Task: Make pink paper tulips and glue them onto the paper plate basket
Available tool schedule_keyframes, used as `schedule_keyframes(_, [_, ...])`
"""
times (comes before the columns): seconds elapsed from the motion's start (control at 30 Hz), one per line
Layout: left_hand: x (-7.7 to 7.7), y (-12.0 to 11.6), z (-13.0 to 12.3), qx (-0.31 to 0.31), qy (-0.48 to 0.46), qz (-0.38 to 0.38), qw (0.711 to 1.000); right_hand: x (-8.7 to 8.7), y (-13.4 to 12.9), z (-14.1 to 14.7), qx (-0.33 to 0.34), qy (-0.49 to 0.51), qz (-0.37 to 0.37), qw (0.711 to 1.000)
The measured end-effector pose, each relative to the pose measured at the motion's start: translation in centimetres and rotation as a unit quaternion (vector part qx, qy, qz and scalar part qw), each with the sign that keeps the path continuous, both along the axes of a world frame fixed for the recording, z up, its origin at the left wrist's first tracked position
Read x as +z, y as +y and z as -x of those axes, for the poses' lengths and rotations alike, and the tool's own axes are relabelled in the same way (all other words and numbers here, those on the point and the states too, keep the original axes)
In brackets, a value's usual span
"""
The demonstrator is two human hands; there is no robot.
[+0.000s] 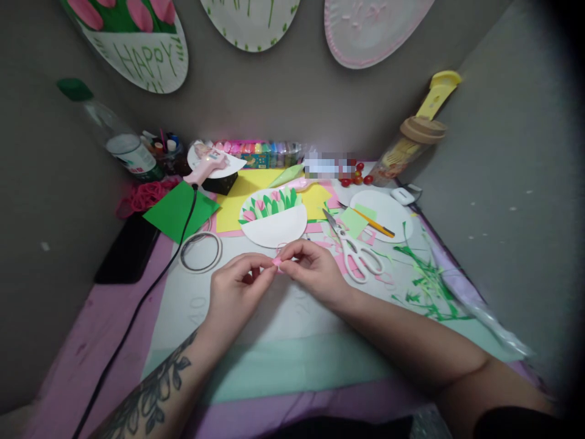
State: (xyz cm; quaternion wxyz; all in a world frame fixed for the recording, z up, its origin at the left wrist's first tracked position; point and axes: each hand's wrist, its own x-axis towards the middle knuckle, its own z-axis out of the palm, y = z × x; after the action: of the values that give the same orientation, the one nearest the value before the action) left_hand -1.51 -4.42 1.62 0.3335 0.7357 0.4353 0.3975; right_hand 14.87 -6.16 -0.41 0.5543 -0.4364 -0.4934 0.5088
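Note:
Between my fingertips is a small pink paper piece, pinched from both sides above the white sheet. My left hand holds its left edge with thumb and forefinger. On the other side my right hand grips it the same way, and much of the piece is hidden by the fingers. Just beyond lies a white paper plate decorated with pink paper tulips and green paper leaves. White-handled scissors rest to the right of my right hand, on pink paper scraps.
At left are a tape roll, green paper, a black phone and a pink glue gun whose cord crosses the table. Green paper shreds lie right. A bottle and a lidded cup stand behind.

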Motion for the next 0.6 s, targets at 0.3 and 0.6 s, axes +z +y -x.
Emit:
schedule_keyframes(0.3, [0.1, -0.2, -0.5, 0.037, -0.085, 0.115, 0.989, 0.3, -0.3, 0.3, -0.017, 0.011, -0.023, 1.000])
schedule_keyframes(0.6, [-0.1, -0.4, -1.0, 0.040, -0.159, 0.164, 0.973, 0.6, -0.7, 0.6, -0.052, 0.009, -0.030, 0.998])
